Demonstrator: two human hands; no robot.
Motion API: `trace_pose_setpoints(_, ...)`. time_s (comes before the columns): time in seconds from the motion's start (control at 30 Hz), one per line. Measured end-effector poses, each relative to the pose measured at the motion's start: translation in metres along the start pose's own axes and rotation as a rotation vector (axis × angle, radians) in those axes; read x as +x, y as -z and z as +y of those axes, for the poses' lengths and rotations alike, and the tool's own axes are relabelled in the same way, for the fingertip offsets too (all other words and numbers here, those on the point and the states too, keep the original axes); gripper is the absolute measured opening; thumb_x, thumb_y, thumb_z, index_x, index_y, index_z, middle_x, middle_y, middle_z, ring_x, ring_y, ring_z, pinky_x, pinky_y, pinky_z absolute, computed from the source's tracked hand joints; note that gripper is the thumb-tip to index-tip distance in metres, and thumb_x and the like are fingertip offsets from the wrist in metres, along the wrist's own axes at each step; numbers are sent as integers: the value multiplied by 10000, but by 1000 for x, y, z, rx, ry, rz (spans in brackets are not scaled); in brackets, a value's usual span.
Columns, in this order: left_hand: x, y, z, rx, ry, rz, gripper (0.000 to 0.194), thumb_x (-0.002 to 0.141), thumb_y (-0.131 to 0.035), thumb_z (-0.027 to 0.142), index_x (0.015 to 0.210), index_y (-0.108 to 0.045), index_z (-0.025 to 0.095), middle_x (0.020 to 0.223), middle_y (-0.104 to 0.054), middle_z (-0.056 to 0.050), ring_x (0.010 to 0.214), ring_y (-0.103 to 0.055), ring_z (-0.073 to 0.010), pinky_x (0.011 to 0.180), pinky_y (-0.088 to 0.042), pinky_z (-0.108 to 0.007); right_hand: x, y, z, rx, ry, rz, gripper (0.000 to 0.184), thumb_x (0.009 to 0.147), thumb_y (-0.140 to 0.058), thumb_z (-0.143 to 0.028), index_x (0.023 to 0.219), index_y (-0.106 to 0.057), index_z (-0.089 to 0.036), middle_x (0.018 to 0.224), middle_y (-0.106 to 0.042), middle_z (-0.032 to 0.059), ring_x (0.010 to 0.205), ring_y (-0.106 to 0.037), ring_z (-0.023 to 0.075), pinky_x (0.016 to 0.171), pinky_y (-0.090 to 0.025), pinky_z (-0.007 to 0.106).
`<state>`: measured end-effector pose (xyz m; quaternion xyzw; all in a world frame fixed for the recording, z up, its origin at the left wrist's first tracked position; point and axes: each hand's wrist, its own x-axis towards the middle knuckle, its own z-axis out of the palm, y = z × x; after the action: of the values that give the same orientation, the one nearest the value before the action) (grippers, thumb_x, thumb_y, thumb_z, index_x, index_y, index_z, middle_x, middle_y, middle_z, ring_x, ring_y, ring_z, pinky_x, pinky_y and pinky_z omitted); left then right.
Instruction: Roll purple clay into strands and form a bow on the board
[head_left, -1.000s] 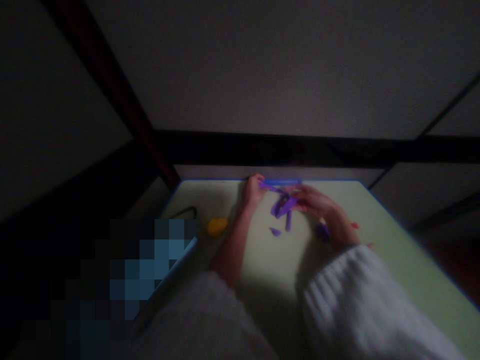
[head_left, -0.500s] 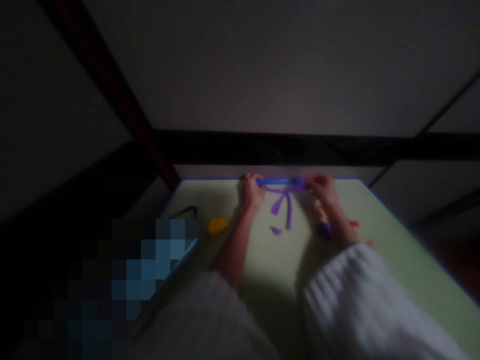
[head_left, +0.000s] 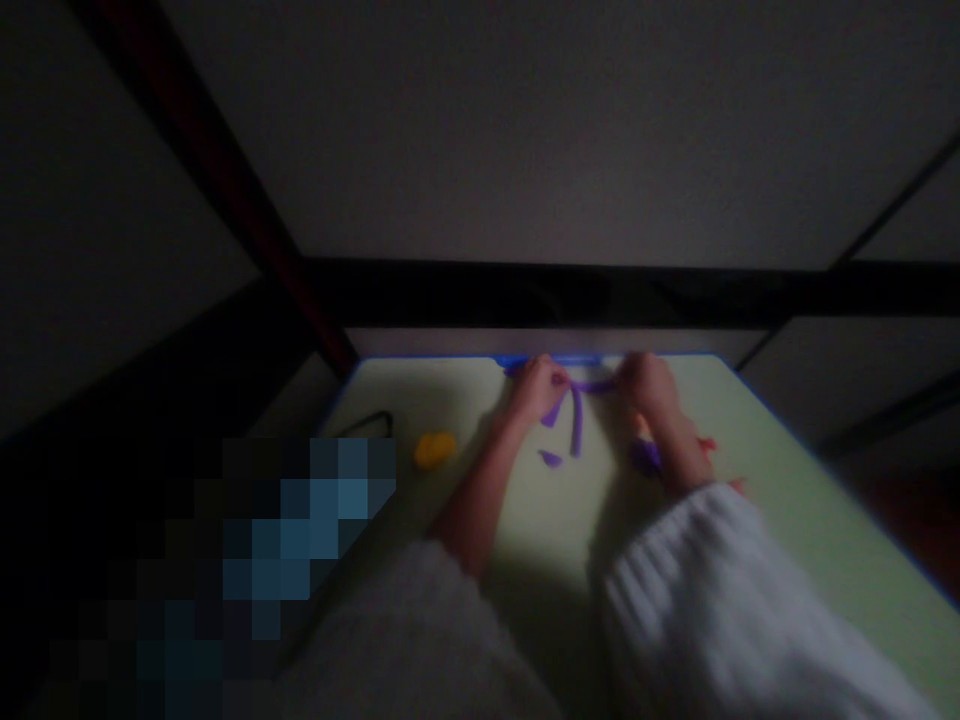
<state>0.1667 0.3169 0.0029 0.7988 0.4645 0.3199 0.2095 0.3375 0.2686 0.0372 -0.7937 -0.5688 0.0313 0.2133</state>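
A purple strip [head_left: 598, 386], which looks like modelling clay, lies across the far part of the table between my hands. My left hand [head_left: 540, 388] is closed in a pinch at the left end of this strip. At its other end my right hand [head_left: 646, 382] is closed, slightly blurred, with its fingertips partly hidden. Running down from the strip towards me is a narrow purple length [head_left: 577, 424], and beside it a wider purple piece [head_left: 550, 416] shows partly under my left hand. A blue stick [head_left: 559, 361] rests along the far table edge, untouched by my right hand.
A small purple scrap [head_left: 550, 459] lies nearer me. By my right wrist are a purple lump [head_left: 646, 457], a pale orange bit [head_left: 640, 425] and a red bit [head_left: 709, 447]. Left stands a yellow lump [head_left: 435, 450], with a dark strap [head_left: 381, 418] at the table's left edge.
My left hand has let go of the blue stick's left end and moved right and nearer, onto the purple strip. The stick now lies at the far edge. My right hand stays near its place.
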Motion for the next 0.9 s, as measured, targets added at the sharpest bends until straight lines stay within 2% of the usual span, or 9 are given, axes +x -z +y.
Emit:
trace_pose_setpoints(0.23, -2, -11, 4, 117, -3, 18, 147, 802, -583, 103, 764, -719, 145, 844, -638, -69, 851, -587, -187, 846, -453, -300, -1, 4, -3, -148, -39, -93, 203, 785, -548, -170, 902, -712, -148, 872, -703, 155, 799, -670, 239, 634, -442, 265)
trace_pose_setpoints(0.53, -2, -14, 5, 151, -38, 24, 200, 840, -535, 113, 786, -724, 148, 843, -647, -63, 826, -598, -179, 806, -470, -285, -2, 11, -8, -226, -46, -210, 244, 781, -526, -142, 929, -718, -169, 853, -709, 133, 790, -679, 225, 625, -461, 259)
trace_pose_setpoints(0.77, -3, -13, 3, 149, -45, 9, 185, 832, -558, 118, 850, -736, 166, 863, -655, -55, 821, -605, -168, 811, -477, -272, 0, 13, -9, -253, -57, -240, 242, 758, -541, -123, 920, -720, -113, 856, -709, 189, 826, -691, 273, 652, -489, 306)
trace_pose_setpoints(0.9, -3, -15, 2, 142, -39, 9, 198, 832, -553, 112, 858, -739, 173, 866, -660, -51, 791, -610, -157, 788, -481, -264, -2, 12, -8, -247, -71, -247, 196, 767, -576, -138, 902, -715, -106, 842, -706, 190, 843, -689, 287, 663, -501, 328)
